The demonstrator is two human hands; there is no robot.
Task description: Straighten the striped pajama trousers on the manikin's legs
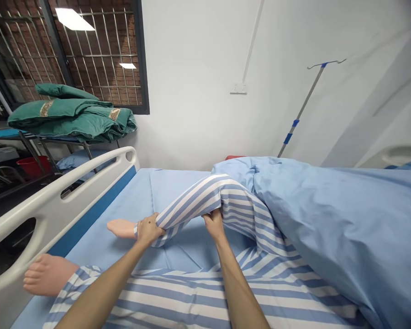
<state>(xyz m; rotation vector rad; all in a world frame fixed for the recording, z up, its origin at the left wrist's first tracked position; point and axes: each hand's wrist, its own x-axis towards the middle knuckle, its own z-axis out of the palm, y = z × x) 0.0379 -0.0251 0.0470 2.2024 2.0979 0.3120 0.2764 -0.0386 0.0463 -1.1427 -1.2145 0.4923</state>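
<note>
A patient manikin lies on the bed in blue-and-white striped trousers, its far leg [205, 194] bent with the knee raised. My left hand [150, 229] is closed around that leg just above the ankle, near its bare far foot [121, 227]. Behind the raised knee, my right hand [213, 223] grips the underside of the leg, its fingers partly hidden by the trouser cloth. Stretched flat in front of me is the near leg [178, 294], with its bare near foot [50, 275] close to the footboard.
A light blue quilt [329, 214] covers the manikin's upper part at the right. The white footboard [89, 176] closes off the bed's left end. Behind the bed stands an IV pole [304, 103]. Folded green bedding [71, 114] is stacked by the barred window [99, 50].
</note>
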